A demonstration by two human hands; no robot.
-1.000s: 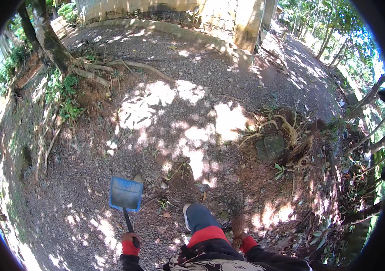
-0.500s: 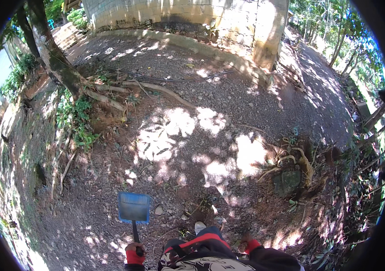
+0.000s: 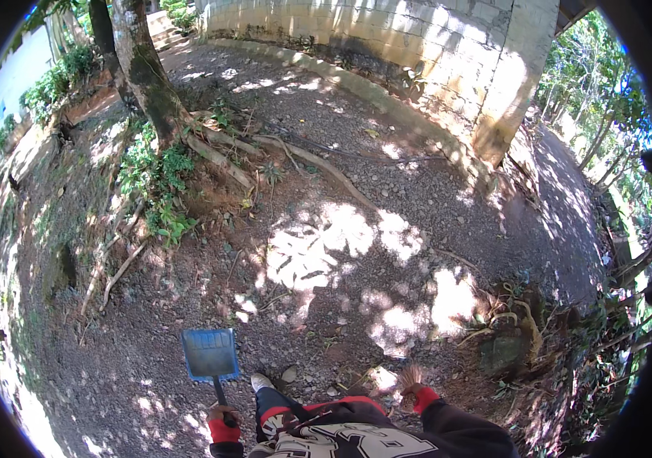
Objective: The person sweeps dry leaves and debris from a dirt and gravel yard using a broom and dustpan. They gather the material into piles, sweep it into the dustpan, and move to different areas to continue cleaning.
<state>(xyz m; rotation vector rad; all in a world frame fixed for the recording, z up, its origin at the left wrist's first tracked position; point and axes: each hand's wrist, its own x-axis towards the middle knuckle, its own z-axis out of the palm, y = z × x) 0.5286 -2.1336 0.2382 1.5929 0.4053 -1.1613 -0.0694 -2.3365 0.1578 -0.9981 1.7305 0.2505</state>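
Observation:
A blue dustpan (image 3: 211, 356) with a dark handle hangs over the gravelly ground at the lower left. My left hand (image 3: 222, 417) is closed round the end of that handle, below a red cuff. At the lower middle right, my right hand (image 3: 414, 394), also red-cuffed, is closed on a brown bundle of thin bristles that looks like a broom (image 3: 411, 375); most of it is hidden. One light shoe (image 3: 261, 382) shows between my hands, nearer the dustpan.
A tree (image 3: 146, 76) with spreading roots (image 3: 326, 168) stands at the far left. Behind lies a block wall (image 3: 387, 46). To the right sit a mossy stump (image 3: 501, 353) with roots and branches. Bright sun patches (image 3: 303, 252) and stones cover the dirt slope.
My view has turned and shifted, so tree, wall and stump lie farther right. The light shoe shows farther left. Bristles at my right hand now show plainly; the dustpan stays in my left hand.

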